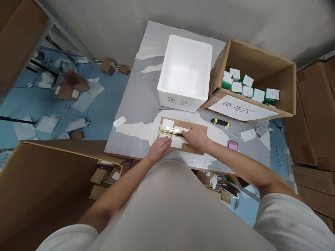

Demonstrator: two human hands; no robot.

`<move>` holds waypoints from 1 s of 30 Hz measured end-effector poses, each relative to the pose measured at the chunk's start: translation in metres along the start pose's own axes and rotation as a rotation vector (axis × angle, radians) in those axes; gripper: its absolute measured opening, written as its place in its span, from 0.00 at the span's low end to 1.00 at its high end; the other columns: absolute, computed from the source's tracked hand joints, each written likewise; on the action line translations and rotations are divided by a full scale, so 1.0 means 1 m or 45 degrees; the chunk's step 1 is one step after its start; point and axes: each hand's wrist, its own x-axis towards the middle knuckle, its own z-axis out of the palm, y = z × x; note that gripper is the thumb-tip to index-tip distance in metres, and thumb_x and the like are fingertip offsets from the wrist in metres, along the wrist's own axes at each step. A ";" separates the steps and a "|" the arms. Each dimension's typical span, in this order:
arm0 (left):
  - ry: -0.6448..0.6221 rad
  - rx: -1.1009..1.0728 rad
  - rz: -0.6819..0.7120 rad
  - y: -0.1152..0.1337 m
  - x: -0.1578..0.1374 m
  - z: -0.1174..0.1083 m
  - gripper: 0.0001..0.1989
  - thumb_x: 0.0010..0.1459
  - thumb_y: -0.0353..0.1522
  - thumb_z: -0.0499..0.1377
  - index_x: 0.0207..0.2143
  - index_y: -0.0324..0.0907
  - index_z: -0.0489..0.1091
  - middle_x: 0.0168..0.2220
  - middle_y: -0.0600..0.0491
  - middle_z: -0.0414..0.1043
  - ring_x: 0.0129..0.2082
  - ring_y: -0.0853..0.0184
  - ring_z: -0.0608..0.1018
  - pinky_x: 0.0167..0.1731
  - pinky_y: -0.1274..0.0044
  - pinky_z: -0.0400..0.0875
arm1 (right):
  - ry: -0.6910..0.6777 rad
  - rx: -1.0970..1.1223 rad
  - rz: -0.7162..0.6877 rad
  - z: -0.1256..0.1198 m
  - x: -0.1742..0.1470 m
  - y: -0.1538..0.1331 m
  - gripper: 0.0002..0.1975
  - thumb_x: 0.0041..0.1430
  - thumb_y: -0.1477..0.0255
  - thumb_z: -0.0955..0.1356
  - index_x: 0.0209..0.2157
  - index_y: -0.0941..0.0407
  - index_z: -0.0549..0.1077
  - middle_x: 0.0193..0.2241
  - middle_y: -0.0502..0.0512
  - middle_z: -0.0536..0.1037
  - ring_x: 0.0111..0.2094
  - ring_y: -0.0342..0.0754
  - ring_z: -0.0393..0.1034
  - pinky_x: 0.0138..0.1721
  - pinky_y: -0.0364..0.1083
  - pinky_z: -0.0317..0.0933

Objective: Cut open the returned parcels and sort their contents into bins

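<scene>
A flat brown cardboard box (200,128) with white labels and clear tape lies on the table in front of me. My left hand (160,148) rests on its near left part, fingers stretched out and lying flat. My right hand (196,138) is closed around a utility knife (179,135) with a red and black body. The knife points left, its tip at the taped seam between the labels; whether the blade is in the tape I cannot tell. Right of the box lies a yellow and black tool handle (220,122), apart from both hands.
Behind the box stands a white foam box (180,99) with handwriting. At the back right, an open carton (286,108) holds several green and white small boxes (247,91). A phone-like object (232,145) lies on the grey table (125,129). A large open carton (52,181) is at lower left.
</scene>
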 end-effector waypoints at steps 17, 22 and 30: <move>0.006 0.017 -0.119 0.005 0.000 -0.004 0.16 0.58 0.42 0.57 0.45 0.46 0.72 0.48 0.46 0.73 0.53 0.57 0.72 0.53 0.63 0.64 | 0.118 0.144 0.453 0.105 -0.146 0.121 0.14 0.64 0.63 0.57 0.42 0.54 0.69 0.29 0.61 0.77 0.29 0.54 0.73 0.30 0.47 0.57; -0.031 0.173 -0.069 0.015 0.011 -0.015 0.26 0.50 0.49 0.61 0.47 0.45 0.71 0.48 0.44 0.72 0.52 0.54 0.72 0.54 0.64 0.60 | 0.321 1.035 0.614 0.149 -0.149 0.120 0.21 0.63 0.57 0.57 0.49 0.55 0.67 0.26 0.55 0.76 0.23 0.48 0.71 0.25 0.45 0.62; -0.302 0.535 -0.152 0.026 0.042 -0.018 0.56 0.38 0.61 0.58 0.64 0.41 0.51 0.66 0.38 0.46 0.65 0.40 0.45 0.59 0.51 0.35 | 0.427 1.994 0.420 0.174 -0.119 0.064 0.34 0.60 0.59 0.62 0.65 0.45 0.46 0.36 0.51 0.75 0.17 0.38 0.68 0.18 0.42 0.67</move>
